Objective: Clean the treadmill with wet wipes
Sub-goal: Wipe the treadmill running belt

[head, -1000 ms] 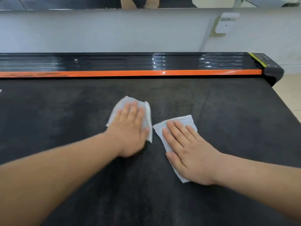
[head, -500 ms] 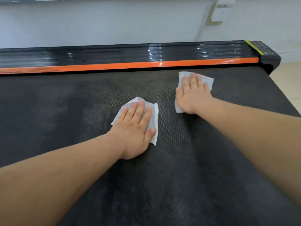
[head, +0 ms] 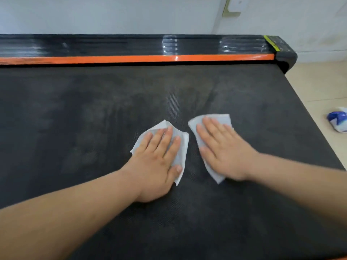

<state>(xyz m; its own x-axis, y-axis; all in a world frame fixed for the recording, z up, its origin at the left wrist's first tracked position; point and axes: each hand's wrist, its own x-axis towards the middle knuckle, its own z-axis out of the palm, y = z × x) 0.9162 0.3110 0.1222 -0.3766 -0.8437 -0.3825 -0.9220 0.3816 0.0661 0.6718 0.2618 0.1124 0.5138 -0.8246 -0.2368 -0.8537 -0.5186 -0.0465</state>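
The black treadmill belt (head: 75, 128) fills most of the view, with dull smudged patches on it. My left hand (head: 159, 162) lies flat with straight fingers on a white wet wipe (head: 183, 147) near the belt's middle. Just to its right, my right hand (head: 223, 149) presses flat on a second white wet wipe (head: 216, 118). The two wipes lie close together without touching. Parts of both wipes are hidden under my palms.
A glossy black side rail (head: 112, 45) with an orange stripe (head: 131, 59) runs along the belt's far edge, ending in a black end cap (head: 285, 53). Behind it is a pale wall with a socket (head: 234, 6). A blue and white packet (head: 338, 119) lies on the tiled floor at right.
My right hand has slid its wipe back from near the orange rail toward me, ending beside the left hand. The left hand stays on its wipe in about the same place.
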